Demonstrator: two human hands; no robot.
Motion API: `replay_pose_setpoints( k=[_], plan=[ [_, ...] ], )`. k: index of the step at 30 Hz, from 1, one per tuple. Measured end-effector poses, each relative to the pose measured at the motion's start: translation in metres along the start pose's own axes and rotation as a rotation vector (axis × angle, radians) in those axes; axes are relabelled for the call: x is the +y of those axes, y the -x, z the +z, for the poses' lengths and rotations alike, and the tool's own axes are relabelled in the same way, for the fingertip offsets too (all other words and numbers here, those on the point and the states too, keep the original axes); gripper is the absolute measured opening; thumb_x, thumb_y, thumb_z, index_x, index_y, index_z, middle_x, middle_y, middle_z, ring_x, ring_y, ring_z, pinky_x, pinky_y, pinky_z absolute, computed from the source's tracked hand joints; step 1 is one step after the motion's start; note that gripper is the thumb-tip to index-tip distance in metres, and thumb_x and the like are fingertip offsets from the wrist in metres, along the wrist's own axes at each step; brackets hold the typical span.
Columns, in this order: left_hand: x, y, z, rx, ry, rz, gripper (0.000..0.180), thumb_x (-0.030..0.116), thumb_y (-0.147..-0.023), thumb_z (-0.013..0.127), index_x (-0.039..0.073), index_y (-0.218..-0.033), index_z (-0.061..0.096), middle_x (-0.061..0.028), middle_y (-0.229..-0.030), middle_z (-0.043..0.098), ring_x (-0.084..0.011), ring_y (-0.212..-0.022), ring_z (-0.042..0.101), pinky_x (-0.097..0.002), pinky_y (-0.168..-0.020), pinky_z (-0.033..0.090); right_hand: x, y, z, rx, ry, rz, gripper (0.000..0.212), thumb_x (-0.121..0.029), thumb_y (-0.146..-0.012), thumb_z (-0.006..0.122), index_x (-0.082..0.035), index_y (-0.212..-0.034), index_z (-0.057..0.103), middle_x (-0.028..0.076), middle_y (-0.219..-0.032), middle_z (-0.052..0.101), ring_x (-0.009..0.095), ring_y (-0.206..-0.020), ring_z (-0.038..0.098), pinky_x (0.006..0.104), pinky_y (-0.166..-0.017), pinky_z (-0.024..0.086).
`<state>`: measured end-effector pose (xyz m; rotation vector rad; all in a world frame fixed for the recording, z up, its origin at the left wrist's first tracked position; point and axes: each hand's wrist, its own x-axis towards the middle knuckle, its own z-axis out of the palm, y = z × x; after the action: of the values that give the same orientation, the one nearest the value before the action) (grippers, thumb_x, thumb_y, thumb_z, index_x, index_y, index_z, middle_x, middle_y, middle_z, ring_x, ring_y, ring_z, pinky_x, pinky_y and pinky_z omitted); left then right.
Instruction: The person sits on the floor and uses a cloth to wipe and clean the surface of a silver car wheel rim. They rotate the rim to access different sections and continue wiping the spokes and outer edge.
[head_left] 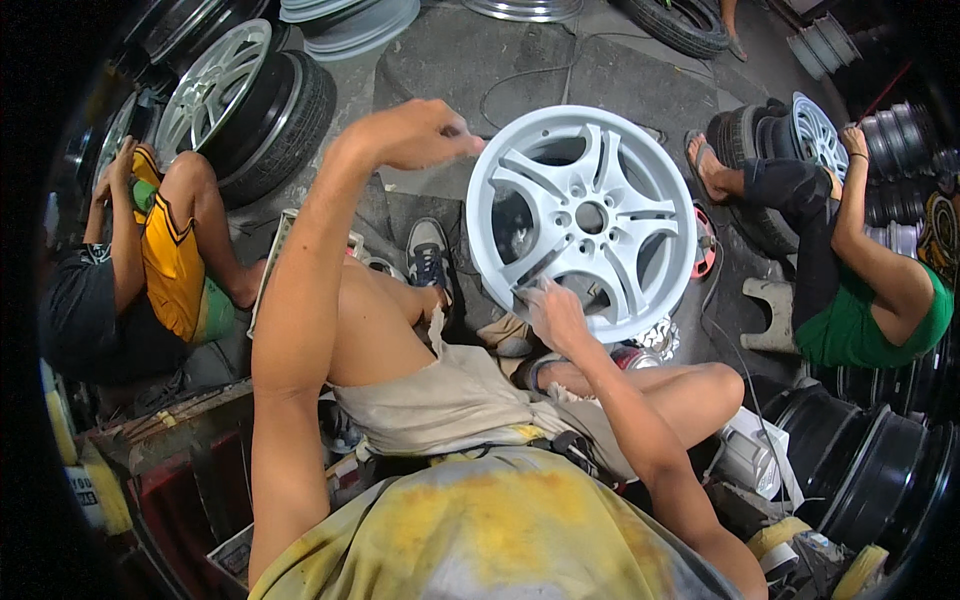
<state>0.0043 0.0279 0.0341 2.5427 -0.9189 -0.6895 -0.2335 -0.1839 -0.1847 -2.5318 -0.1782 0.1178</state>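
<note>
A light grey, multi-spoke alloy wheel rim (592, 185) is tilted up in front of my knees, its spoked face toward me. My left hand (425, 135) reaches over to its upper left edge, fingers curled and fingertips at the lip, slightly blurred. Down at the lower left part of the rim, my right hand (560, 318) presses beside a spoke with its fingers bunched together. Whatever lies under those fingers, if anything, is too blurred to make out. What holds the wheel up from below is mostly hidden.
A person in yellow shorts (170, 250) sits at the left near stacked rims and a tire (290, 130). Another in a green shirt (885, 315) sits at the right beside a white stool (770, 315). A cable (712, 300) runs near the wheel; black rims (865, 470) stand lower right.
</note>
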Motion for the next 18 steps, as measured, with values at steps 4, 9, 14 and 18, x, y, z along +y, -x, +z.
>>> replay_pose_setpoints(
  k=[4, 9, 14, 18],
  plan=[
    [0.004, -0.008, 0.008, 0.023, 0.047, -0.010, 0.051, 0.047, -0.099, 0.058, 0.000, -0.115, 0.072, -0.0203, -0.099, 0.073, -0.0321, -0.087, 0.069, -0.0410, -0.080, 0.053, -0.007, -0.036, 0.014, -0.011, 0.017, 0.057, 0.016, -0.009, -0.080, 0.062, -0.007, -0.093, 0.073, 0.023, -0.097, 0.064, 0.044, -0.085, 0.065, 0.0517, -0.074, 0.052],
    [0.011, -0.001, 0.006, -0.007, 0.099, 0.091, 0.050, 0.048, -0.097, 0.060, 0.002, -0.113, 0.072, -0.0247, -0.087, 0.071, -0.0327, -0.073, 0.066, -0.0426, -0.073, 0.052, 0.009, -0.017, 0.010, -0.188, 0.038, 0.078, 0.016, -0.010, -0.079, 0.059, -0.006, -0.088, 0.071, 0.025, -0.091, 0.067, 0.044, -0.089, 0.065, 0.0510, -0.077, 0.052],
    [0.006, 0.008, -0.008, 0.088, 0.033, -0.035, 0.047, 0.044, -0.097, 0.060, 0.002, -0.113, 0.072, -0.0267, -0.095, 0.072, -0.0397, -0.086, 0.070, -0.0442, -0.081, 0.054, 0.015, 0.007, -0.003, -0.077, -0.050, -0.015, 0.029, -0.008, -0.080, 0.059, -0.009, -0.104, 0.076, 0.018, -0.102, 0.070, 0.039, -0.093, 0.067, 0.0472, -0.082, 0.054],
    [0.020, -0.002, 0.002, 0.062, 0.140, 0.098, 0.044, 0.043, -0.097, 0.059, 0.003, -0.113, 0.073, -0.0255, -0.097, 0.072, -0.0401, -0.090, 0.071, -0.0444, -0.083, 0.054, 0.019, -0.020, 0.031, -0.040, -0.026, 0.149, 0.026, -0.007, -0.080, 0.060, -0.008, -0.101, 0.076, 0.021, -0.099, 0.070, 0.041, -0.091, 0.067, 0.0495, -0.083, 0.053]
  ],
)
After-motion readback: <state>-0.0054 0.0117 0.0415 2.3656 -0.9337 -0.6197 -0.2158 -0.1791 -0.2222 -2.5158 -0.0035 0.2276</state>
